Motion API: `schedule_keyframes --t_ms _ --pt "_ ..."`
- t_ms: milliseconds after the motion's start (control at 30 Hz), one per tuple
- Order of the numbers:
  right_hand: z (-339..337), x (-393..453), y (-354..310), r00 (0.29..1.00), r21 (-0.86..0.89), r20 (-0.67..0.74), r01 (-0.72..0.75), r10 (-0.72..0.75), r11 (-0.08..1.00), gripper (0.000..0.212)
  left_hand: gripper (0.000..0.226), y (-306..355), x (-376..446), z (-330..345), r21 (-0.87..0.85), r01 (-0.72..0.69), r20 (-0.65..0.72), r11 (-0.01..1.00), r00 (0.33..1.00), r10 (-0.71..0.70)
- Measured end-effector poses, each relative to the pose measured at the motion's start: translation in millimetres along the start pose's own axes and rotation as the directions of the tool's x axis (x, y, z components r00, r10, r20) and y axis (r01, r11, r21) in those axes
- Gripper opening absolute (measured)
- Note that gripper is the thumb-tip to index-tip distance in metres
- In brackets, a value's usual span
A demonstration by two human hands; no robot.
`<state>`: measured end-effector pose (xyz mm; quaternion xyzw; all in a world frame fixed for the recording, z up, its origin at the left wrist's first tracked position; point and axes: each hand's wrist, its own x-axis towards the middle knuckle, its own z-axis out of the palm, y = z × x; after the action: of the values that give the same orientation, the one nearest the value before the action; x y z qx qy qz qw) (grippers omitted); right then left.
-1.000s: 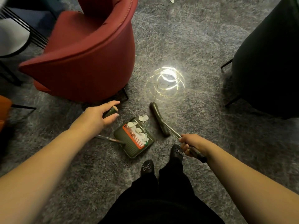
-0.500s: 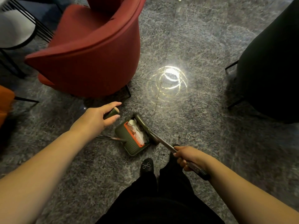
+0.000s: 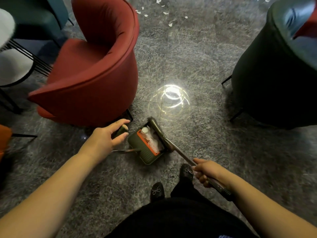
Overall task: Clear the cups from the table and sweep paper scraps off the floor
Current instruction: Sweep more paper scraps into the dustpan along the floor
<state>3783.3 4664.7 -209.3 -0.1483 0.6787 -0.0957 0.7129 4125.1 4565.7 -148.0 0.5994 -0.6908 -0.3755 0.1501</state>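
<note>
Dustpan [image 3: 145, 149]: dark green, ribbed back, orange comb strip across the inside; on the grey floor [image 3: 197, 48] just ahead of the feet, mouth facing up and to the right toward the broom head. Long axis running from lower right to upper left. White paper scraps [image 3: 155, 137] heaped inside, with a round white piece near the upper corner.

Dustpan handle [image 3: 122, 130]: thin metal pole from the pan's left side toward the left hand, green grip at the top end. Left hand [image 3: 104, 139]: thumb and fingers curled round that green grip, index finger stretched out over it.

Broom [image 3: 159, 133]: dark green head lying along the open mouth of the dustpan, touching it, bristles toward the scraps. Metal shaft running down and to the right from the head to the right hand, dark end cap showing past the wrist. Right hand [image 3: 206, 170]: fingers wrapped tight round the shaft.

Loose paper scraps [image 3: 170, 24]: small white bits scattered on the floor at the top of the view, well apart from the dustpan, beyond the red armchair.

Red armchair [image 3: 96, 66]: left of centre, back toward the dustpan. Dark round seat [image 3: 267, 74]: right edge. Bright ring of reflected light [image 3: 171, 98]: on the floor just beyond the broom head. Black shoes [image 3: 157, 191]: two, bow-trimmed, below the dustpan.
</note>
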Motion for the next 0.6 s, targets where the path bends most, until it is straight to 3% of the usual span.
schedule_keyframes --t_ms 133,367,600 --pt "-23 -13 -27 0.998 0.103 -0.030 0.067 -0.064 0.992 0.048 0.042 25 23 1 -0.023 -0.049 -0.065 0.999 0.997 0.047" --pt "-77 -10 -80 0.981 0.206 -0.145 0.159 -0.130 0.966 0.058 0.045 71 94 18 0.008 -0.075 -0.140 0.997 0.987 0.075" --pt "-150 19 -149 0.979 0.284 -0.135 0.189 -0.156 0.940 0.056 0.047 130 200 43 0.018 -0.056 -0.190 0.998 0.980 0.058"
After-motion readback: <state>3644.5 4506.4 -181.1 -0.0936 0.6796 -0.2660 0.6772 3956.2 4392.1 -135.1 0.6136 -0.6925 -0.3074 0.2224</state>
